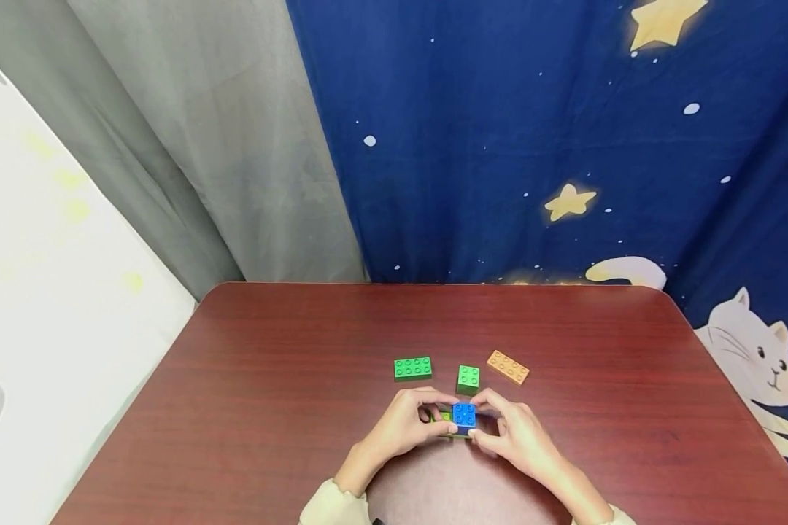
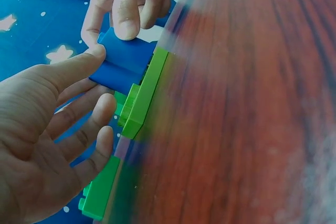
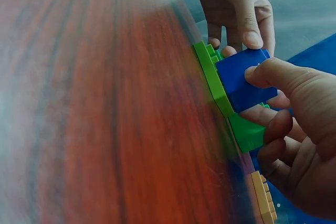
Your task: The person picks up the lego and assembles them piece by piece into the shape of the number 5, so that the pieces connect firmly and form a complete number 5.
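Blue block [image 1: 464, 414] sits on the right end of the lime brick [image 2: 147, 95], close to my side of the table [image 1: 565, 328], pinched by both my hands. Right hand [image 1: 519, 430]: narrow pinch, thumb flat on the near face, index reaching round the far side, other fingers curled loosely. Left hand [image 1: 407, 421]: thumb tip at the block's near left corner, index at the far side, remaining fingers loosely bent beside the lime brick. Step in hand looks like seating block on brick; can't tell if the studs are fully locked. Next move, I'd judge, calls for squaring the edges, then an even push straight down; pushing off-centre could tip it. Wrists low, forearms angling in from either side, palms facing each other. Past my fingers: small green brick [image 1: 468, 379] just beyond the block, long green brick [image 1: 412, 367] farther left, tan brick [image 1: 508, 367] lying slantwise to the right.
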Demonstrator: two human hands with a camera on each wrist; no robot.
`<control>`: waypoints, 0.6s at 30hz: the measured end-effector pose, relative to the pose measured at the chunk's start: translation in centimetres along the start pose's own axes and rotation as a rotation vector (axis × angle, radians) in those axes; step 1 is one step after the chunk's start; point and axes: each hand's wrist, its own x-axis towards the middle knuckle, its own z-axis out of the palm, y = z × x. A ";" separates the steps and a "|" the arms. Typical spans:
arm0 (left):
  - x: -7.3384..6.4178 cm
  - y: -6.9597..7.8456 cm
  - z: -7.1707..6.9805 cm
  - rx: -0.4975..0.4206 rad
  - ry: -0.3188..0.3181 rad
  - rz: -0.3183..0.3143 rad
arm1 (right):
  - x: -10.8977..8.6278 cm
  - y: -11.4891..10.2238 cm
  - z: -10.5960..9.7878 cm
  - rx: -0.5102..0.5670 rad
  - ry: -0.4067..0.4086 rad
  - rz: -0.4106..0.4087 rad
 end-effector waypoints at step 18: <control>0.1 0.1 -0.1 0.053 -0.015 0.011 | 0.0 0.1 0.0 -0.006 -0.005 0.008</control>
